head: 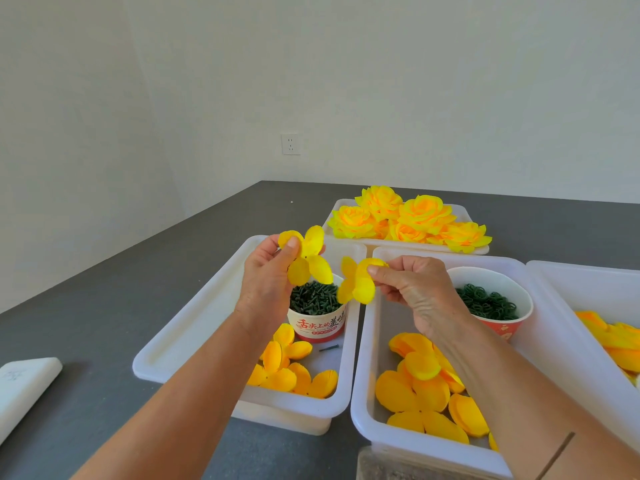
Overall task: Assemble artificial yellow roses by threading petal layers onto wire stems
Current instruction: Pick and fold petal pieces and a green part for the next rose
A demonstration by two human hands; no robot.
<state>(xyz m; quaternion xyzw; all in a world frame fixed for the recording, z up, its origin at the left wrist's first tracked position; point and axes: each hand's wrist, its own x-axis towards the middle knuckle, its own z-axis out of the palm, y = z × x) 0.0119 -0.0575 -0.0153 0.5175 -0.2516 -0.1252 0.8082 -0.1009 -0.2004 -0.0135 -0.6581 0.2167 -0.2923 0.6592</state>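
My left hand (268, 271) pinches a small yellow four-petal layer (308, 259), held up above the left bin. My right hand (412, 289) pinches a second yellow petal layer (358, 282) just to its right; the two layers are apart. Below them a paper cup (317, 323) holds dark green stem pins (313, 297). Another cup (498, 318) under my right hand holds dark green rings (486, 303). Loose small petal layers (289, 367) lie in the left white bin (194, 323). Larger orange-yellow petal layers (422, 393) lie in the middle bin (363, 393).
Finished yellow roses (408, 218) fill a white tray (388, 242) at the back. A third white bin (581, 289) at the right holds more petals (616, 344). One loose green pin (329, 348) lies in the left bin. A white object (24, 386) sits at the left on the grey table (104, 299).
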